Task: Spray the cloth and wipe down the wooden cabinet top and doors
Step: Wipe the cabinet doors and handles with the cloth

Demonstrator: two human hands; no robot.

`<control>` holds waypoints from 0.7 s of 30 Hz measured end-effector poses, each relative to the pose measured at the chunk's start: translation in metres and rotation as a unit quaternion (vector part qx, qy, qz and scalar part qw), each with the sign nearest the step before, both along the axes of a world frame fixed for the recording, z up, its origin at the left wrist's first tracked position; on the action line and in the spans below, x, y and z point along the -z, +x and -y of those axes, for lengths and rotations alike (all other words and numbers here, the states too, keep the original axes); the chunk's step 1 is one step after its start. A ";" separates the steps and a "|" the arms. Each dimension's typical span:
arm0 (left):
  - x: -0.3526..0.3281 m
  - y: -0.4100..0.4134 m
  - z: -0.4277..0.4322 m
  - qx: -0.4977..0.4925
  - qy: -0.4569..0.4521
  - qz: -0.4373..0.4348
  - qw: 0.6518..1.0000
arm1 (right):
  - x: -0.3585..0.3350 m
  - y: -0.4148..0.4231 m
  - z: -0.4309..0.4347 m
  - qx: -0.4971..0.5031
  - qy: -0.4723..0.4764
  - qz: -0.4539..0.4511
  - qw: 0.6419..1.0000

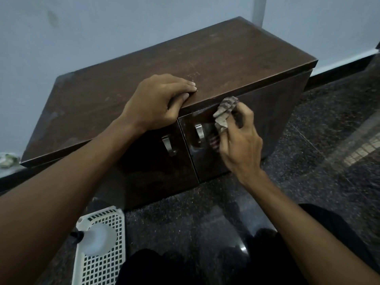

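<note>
Door wiping under way, top still marked

Cabinet: the low dark brown wooden cabinet [164, 79] stands against a pale wall on speckled dark stone floor [308, 161], its long axis running from lower left to upper right. Its two doors face the person. Pale smears show across the top; in my judgement it needs a pass, though I cannot tell whether one has been made.

Basket: a white perforated plastic basket [102, 254] sits on the floor at lower left, holding a translucent white spray bottle [98, 238], nozzle pointing left.

Hands: the left hand [158, 99] rests on the top, thumb hooked under the front edge, grasping it as a brace. The right hand [238, 140] is clenched on a crumpled striped beige cloth [224, 114], pressed to the upper right door [267, 124], just beside its curved metal handle [199, 131].

Risks: the bunched cloth could snag on that handle. Pressure could swing the door if unlatched.
</note>
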State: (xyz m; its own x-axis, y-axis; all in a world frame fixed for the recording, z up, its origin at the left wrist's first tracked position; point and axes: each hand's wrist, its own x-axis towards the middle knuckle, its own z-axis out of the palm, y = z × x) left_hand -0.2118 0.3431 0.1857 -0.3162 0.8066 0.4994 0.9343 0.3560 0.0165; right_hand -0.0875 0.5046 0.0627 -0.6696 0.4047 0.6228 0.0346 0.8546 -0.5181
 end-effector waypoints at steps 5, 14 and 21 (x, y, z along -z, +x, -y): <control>0.002 0.000 0.000 -0.003 0.006 -0.007 1.000 | -0.003 0.000 0.032 -0.116 0.075 0.007 0.990; 0.002 0.001 -0.001 -0.002 0.002 -0.012 1.000 | 0.006 0.003 -0.004 0.026 -0.023 0.013 0.999; 0.001 0.002 -0.002 -0.003 0.002 -0.020 1.000 | 0.008 0.001 0.039 -0.131 0.166 0.017 0.977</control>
